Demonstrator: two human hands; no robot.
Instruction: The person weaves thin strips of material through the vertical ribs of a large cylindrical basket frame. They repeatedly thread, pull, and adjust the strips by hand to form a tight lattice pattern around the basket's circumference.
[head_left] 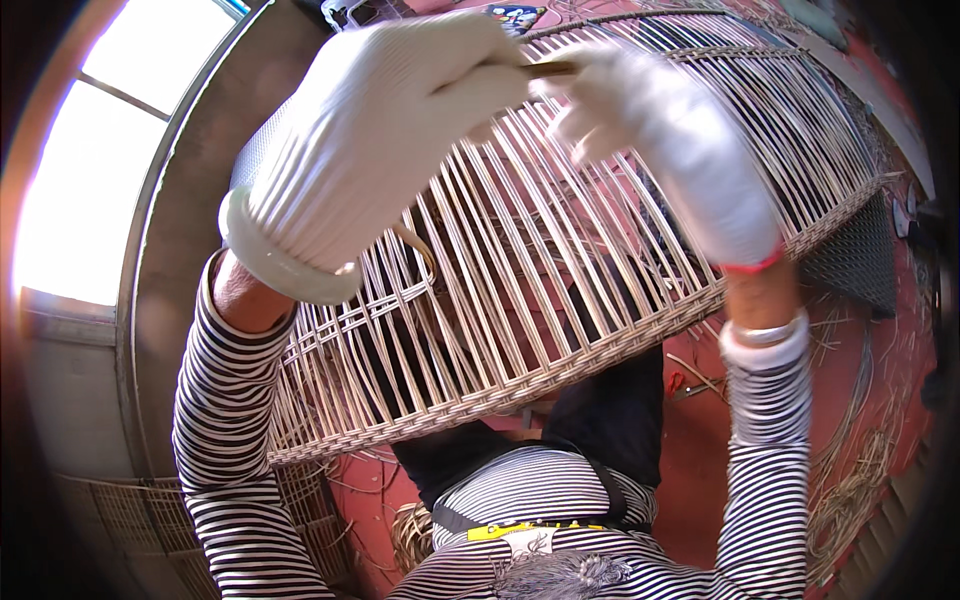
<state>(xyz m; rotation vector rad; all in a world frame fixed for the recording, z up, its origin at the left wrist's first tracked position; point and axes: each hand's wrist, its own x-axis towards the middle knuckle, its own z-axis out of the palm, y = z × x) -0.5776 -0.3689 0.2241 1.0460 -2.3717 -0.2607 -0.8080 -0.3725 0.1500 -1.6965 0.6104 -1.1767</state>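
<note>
A large woven wicker panel (500, 280) of pale rods with braided edges lies across my lap and stretches away to the far right. Above it, both my hands wear white knit gloves. My left hand (400, 130) is closed, pinching a short brown strip of wicker (552, 69) between thumb and fingers. The strip's other end runs into the curled fingers of my right hand (670, 140), which is blurred by motion. Below my left hand, a bent loose strand (420, 250) curves out of the rods beside a few cross-woven strands (370, 305).
Red floor (700, 450) shows below, with a red-handled tool (680, 385) and scattered cane ends. Loose strands (850, 490) pile up at the right. Another woven piece (130, 510) stands at the lower left, under a bright window (80, 190). Dark mesh (860, 260) sits by the panel's right end.
</note>
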